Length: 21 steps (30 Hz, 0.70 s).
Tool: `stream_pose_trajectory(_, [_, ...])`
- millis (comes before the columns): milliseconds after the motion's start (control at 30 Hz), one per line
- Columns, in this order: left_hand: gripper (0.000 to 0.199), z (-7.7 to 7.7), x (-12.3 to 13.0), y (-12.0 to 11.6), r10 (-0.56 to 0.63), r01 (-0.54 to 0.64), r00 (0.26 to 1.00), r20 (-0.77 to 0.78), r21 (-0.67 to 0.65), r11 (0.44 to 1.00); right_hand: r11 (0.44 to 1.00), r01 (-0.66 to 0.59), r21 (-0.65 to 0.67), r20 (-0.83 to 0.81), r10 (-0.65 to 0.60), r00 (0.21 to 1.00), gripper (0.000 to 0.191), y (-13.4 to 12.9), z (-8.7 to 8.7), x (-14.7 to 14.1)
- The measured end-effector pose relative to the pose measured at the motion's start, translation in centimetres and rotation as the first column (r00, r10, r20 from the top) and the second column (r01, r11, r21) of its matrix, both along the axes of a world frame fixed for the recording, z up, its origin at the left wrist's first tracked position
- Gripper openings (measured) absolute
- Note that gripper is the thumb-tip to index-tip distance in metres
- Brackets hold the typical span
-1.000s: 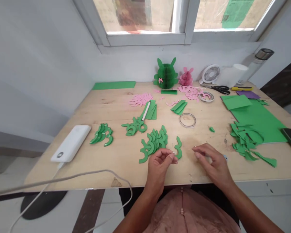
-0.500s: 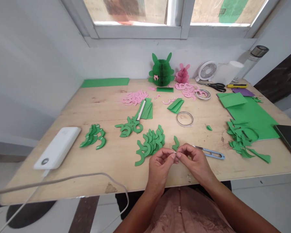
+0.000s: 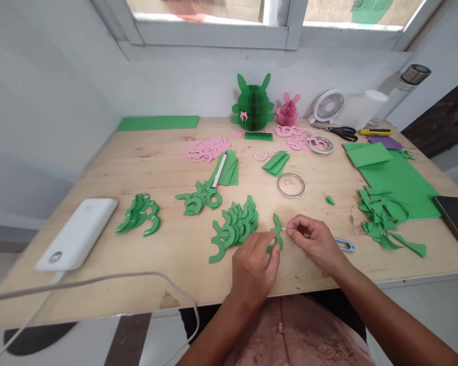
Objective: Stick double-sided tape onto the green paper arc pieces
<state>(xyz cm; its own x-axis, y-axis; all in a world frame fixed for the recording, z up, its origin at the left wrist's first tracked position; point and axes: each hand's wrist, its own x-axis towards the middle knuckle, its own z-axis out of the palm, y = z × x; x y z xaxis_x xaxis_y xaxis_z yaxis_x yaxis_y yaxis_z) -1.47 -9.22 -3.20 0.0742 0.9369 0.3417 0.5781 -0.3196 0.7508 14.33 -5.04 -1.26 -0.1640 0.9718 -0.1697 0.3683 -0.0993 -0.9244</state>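
Note:
My left hand [image 3: 254, 262] rests on the table with thumb and fingers closed about the lower part of a wavy green paper cutout [image 3: 277, 223]. Just right of it, my right hand [image 3: 313, 239] pinches a tiny white strip [image 3: 284, 229], which looks like tape, at the cutout's edge. A pile of similar green cutouts [image 3: 234, 223] lies to the left of my left hand. Under my right hand lies a tool with a blue handle [image 3: 345, 245], mostly covered. Further left, a stack of green cutouts [image 3: 139, 213] bears white strips.
Behind are pink cutouts [image 3: 209, 149], a white pen [image 3: 219, 170], tape rolls [image 3: 290, 185], a green paper figure [image 3: 253, 107], a pink one [image 3: 287, 111], a fan [image 3: 328, 105] and scissors [image 3: 339, 132]. Green scraps [image 3: 381, 213] and a phone [image 3: 456, 218] lie right; a power bank [image 3: 78, 234] left.
My hands, pressed together before, have come apart. The left has come down onto the green cutout; the right holds the white strip beside it. The view has shifted slightly.

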Motion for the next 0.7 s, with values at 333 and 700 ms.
stream_pose_trajectory(333, [0.033, -0.6, 1.4, 1.2, -0.109, 0.152, 0.892, -0.44, 0.064, 0.986, 0.955, -0.293, -0.055, 0.283, 0.296, 0.912, 0.01, 5.2, -0.6, 1.5])
stream_pose_trajectory(700, [0.027, -1.7, 1.4, 1.4, -0.078, 0.134, 0.905, -0.418, 0.104, 0.985, 0.921, -0.361, -0.149, 0.437, 0.389, 0.811, 0.008, 7.5, 0.0, 0.1])
